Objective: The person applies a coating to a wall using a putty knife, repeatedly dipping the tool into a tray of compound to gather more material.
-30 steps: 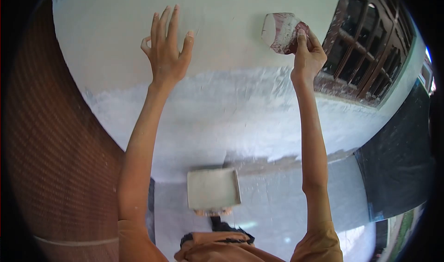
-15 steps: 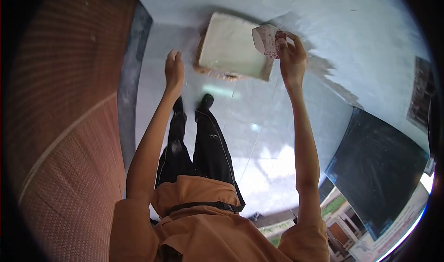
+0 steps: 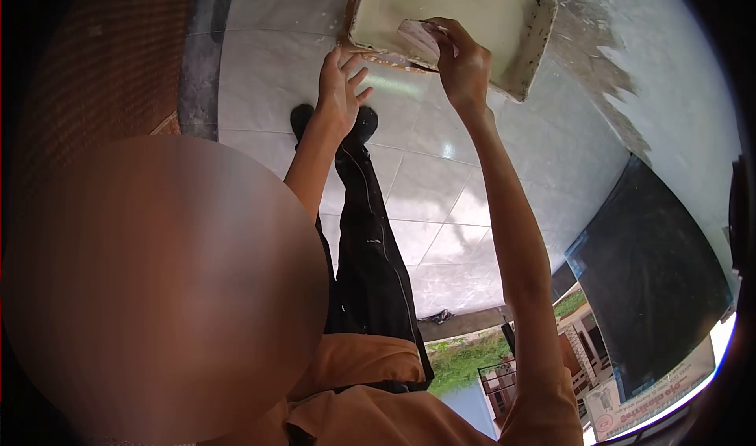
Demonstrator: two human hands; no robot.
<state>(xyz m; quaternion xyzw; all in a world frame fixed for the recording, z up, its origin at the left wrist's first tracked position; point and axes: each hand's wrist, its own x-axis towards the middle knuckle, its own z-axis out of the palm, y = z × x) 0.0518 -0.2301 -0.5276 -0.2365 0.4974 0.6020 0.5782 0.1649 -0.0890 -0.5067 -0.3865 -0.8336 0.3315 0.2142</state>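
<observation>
My right hand (image 3: 466, 66) pinches a flat, pale pinkish scraper (image 3: 419, 37) with whitish smears, held over the near part of a shallow, rectangular off-white tray (image 3: 529, 56). Inside the tray is a pale, creamy surface, and its rim is chipped and stained. My left hand (image 3: 340, 92) is open with fingers spread, just below the tray's near left corner, and holds nothing. Beneath the tray's near edge shows a brown, splattered support.
Grey tiles (image 3: 409, 178) cover the floor around my dark shoes. A wall with a rough grey patch (image 3: 587, 52) rises on the right, near a black panel (image 3: 654, 273). Brown woven sheeting (image 3: 102, 68) stands left. A large blurred disc hides the lower left.
My right hand has moved left and up over the tray, turning the scraper. My left hand has shifted right and its fingers have spread. The view has tilted; a blurred disc now covers the lower left.
</observation>
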